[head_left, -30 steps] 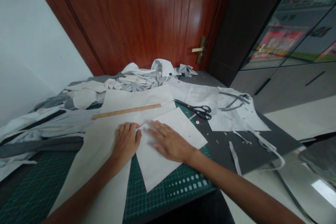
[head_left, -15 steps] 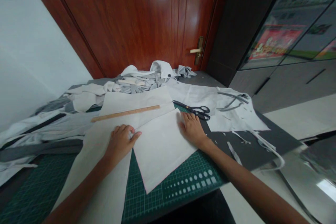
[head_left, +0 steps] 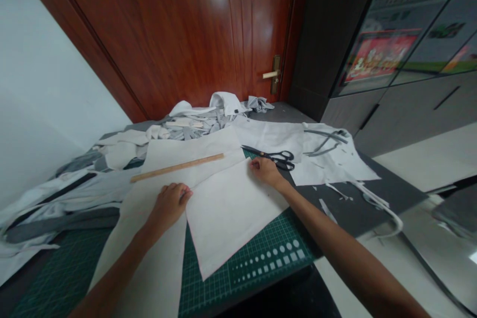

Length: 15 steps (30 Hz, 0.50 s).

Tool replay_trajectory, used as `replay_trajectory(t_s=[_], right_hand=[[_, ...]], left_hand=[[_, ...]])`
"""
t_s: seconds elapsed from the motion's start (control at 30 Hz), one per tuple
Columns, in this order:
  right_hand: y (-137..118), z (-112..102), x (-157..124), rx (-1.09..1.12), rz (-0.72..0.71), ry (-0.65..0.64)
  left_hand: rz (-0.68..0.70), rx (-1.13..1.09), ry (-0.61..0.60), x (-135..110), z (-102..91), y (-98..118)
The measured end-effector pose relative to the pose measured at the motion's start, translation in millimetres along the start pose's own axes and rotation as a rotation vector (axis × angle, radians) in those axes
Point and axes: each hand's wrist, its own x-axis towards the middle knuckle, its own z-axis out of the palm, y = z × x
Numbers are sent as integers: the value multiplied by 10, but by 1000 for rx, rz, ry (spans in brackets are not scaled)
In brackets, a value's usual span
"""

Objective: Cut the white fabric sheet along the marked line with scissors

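On our green cutting mat [head_left: 268, 253], limp white cloth [head_left: 231, 218] wants holding by its top corners, where our left hand [head_left: 169, 205] and right hand [head_left: 265, 171] pinch.

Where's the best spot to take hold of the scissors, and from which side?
Probably the black handle loops of the scissors, approached from the near right with the right hand. The loops lie closest to that hand and are the widest part to enter, while the narrow blades point away to the left.
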Motion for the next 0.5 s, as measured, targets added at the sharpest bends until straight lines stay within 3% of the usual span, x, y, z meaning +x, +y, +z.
replay_trajectory(t_s=[0.13,0.33,0.5], right_hand=[[-17,19,-48,2,-22,63],[-59,32,-10,11,-23,100],[-47,33,9,32,-33,122]], left_hand=[[-3,-42,20,25,1,-5],[-77,6,139,17,-218,-56],[-15,70,82,-107,-213,53]])
